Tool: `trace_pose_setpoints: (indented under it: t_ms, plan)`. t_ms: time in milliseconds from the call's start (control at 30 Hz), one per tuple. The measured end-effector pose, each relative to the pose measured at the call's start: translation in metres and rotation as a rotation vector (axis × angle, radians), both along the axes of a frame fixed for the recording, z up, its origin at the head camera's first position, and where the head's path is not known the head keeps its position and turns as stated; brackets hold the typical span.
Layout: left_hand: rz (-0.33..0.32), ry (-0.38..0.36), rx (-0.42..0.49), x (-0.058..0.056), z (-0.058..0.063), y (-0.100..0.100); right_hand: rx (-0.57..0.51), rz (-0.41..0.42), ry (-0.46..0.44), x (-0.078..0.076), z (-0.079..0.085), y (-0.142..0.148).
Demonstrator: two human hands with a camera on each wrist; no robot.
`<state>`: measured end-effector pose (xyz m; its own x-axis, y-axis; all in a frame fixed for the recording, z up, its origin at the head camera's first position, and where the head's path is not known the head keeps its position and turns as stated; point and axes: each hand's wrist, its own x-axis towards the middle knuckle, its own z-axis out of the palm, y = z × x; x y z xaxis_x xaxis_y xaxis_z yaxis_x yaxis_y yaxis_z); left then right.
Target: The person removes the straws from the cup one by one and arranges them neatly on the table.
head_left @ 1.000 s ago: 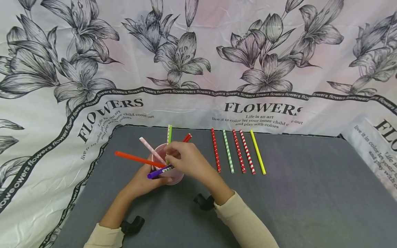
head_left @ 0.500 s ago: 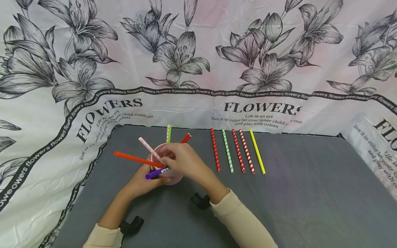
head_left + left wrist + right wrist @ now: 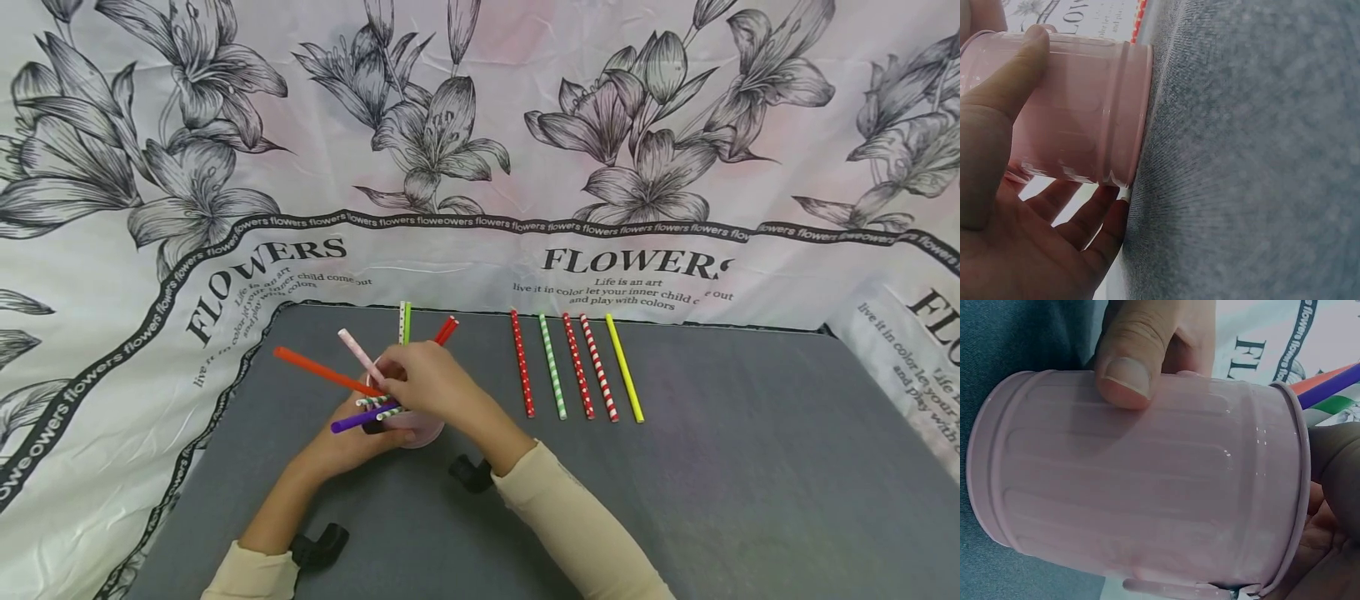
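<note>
A pink pail [image 3: 1166, 481] stands on the grey table with straws leaning out of its mouth. My left hand [image 3: 1041, 237] grips its side, thumb [image 3: 1022, 69] on the wall and fingers spread round it. My right hand [image 3: 420, 375] is bent over the mouth, fingers curled among the straws, fingertips right at a pale pink straw [image 3: 358, 354]. An orange straw [image 3: 322, 368] and a purple straw [image 3: 360, 418] lean left, near green-striped straw ends [image 3: 390, 412]. Green straws [image 3: 405, 321] and red straws [image 3: 447, 329] point away. The straws' lower ends are hidden.
Several straws lie in a row right of the pail: red dotted straws [image 3: 522, 367], a green-striped straw [image 3: 553, 367], a red-striped straw [image 3: 599, 367] and a yellow straw [image 3: 624, 367]. Flower-printed cloth [image 3: 465, 275] hangs behind the table [image 3: 750, 467].
My right hand has shifted left over the pail's mouth. The purple straw has slid left, the orange one has tilted upward, and green-striped straw ends now show. My left hand stays in place.
</note>
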<state>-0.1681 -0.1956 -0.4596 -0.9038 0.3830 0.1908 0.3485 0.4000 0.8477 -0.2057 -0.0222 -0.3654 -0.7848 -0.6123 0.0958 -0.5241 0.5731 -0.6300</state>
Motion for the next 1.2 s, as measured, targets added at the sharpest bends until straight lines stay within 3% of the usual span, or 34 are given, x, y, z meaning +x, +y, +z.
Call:
trace_pose_setpoints:
  t_ms: [133, 333, 567, 833, 1100, 1200]
  plan:
    - [0.018, 0.022, 0.001, 0.0010, 0.0004, 0.0003, 0.051, -0.007, 0.007, -0.0010, 0.0003, -0.0046]
    - [0.005, -0.021, 0.028, 0.0015, 0.0008, -0.0010, 0.102, -0.016, 0.026, 0.0002, -0.0013, -0.0075]
    - [-0.020, -0.045, 0.056, 0.0000, -0.0012, -0.0014, 0.099, -0.017, 0.048, 0.0010, -0.0021, -0.0052]
    - [-0.001, -0.040, 0.008, -0.0004, -0.0011, 0.0003, 0.052, -0.003, 0.075, 0.0024, -0.0032, -0.0015]
    - [-0.010, 0.090, -0.023, -0.0010, -0.0010, 0.0010, -0.056, -0.052, 0.036, 0.0035, -0.0053, 0.0002]
    - [-0.007, 0.098, -0.015, -0.0018, -0.0011, 0.0010, -0.083, -0.058, 0.020, 0.0049, -0.0045, 0.0010]
